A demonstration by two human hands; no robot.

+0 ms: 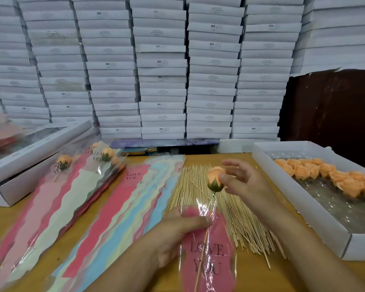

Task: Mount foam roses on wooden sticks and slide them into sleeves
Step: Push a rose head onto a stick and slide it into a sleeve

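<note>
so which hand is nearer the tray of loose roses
Right. The right hand pinches the mounted rose just left of the tray; the left hand holds the pink sleeve lower and farther left.

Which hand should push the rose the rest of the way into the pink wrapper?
Probably the right hand: its grip is already pinching the rose above the sleeve's mouth. The left hand is busy holding the pink sleeve steady, with the stick partly inside.
</note>
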